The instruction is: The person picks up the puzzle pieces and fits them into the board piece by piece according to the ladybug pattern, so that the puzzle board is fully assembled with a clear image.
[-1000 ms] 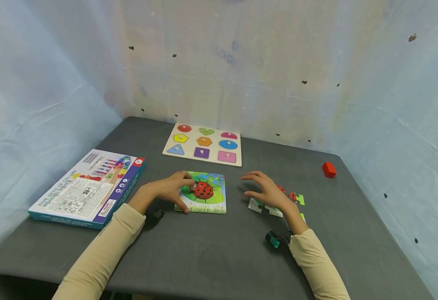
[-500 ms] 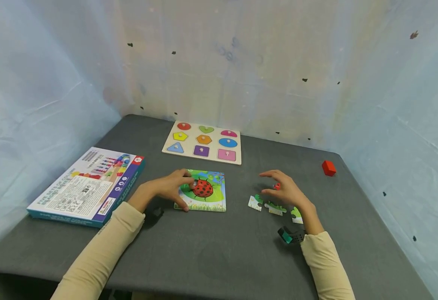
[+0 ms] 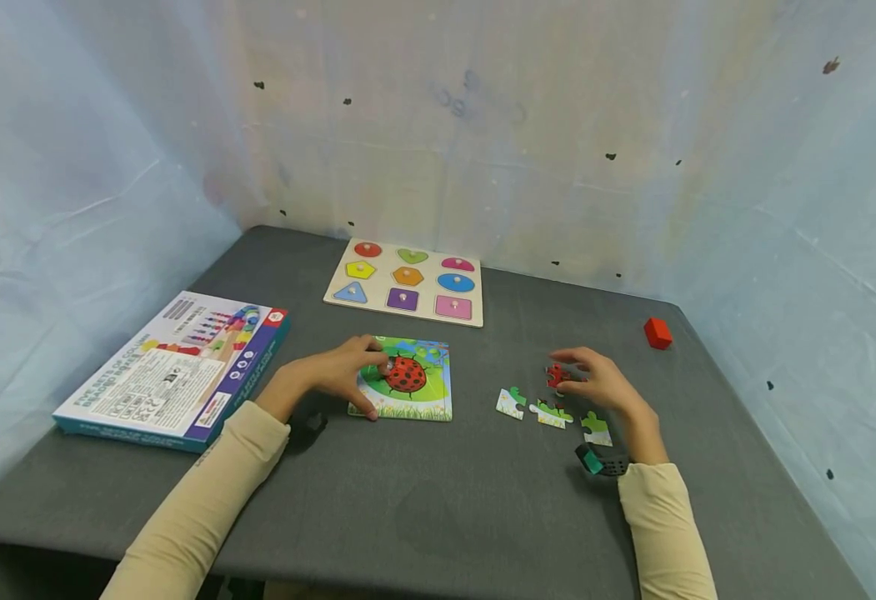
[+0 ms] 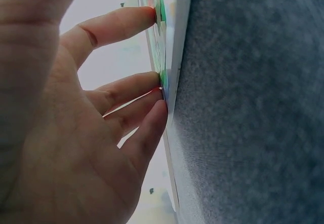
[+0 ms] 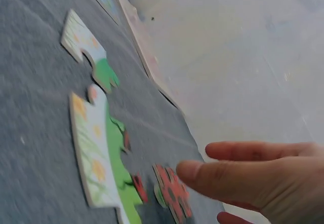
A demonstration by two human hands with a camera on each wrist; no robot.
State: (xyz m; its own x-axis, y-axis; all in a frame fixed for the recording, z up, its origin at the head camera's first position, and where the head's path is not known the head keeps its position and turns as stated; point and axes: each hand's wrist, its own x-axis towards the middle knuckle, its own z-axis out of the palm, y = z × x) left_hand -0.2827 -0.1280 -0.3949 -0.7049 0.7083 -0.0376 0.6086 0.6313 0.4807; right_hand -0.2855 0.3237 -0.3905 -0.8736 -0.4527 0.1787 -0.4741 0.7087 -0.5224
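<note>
My left hand (image 3: 332,373) rests on the left side of a square ladybug puzzle board (image 3: 426,407), fingers and thumb spread. In the left wrist view, the fingertips touch the board's face and near edge. To the right, my right hand (image 3: 608,385) is over a red, black-spotted puzzle piece (image 3: 557,375); thumb and fingers stand apart around it, and whether they touch it I cannot tell. Nearer the front lie three white-and-green puzzle pieces: one on the left (image 3: 509,404), one in the middle (image 3: 550,415), one on the right (image 3: 596,430).
A wooden shape board (image 3: 430,287) with knobbed coloured pieces lies at the back. At the left is a flat printed box (image 3: 171,375). A red block (image 3: 658,333) sits at the far right of the grey table (image 3: 438,508). Pale sheeting encloses the back and sides.
My right hand has moved rightward, from beside the ladybug board to the red puzzle piece, uncovering the pieces in front. The left hand has stayed on the board.
</note>
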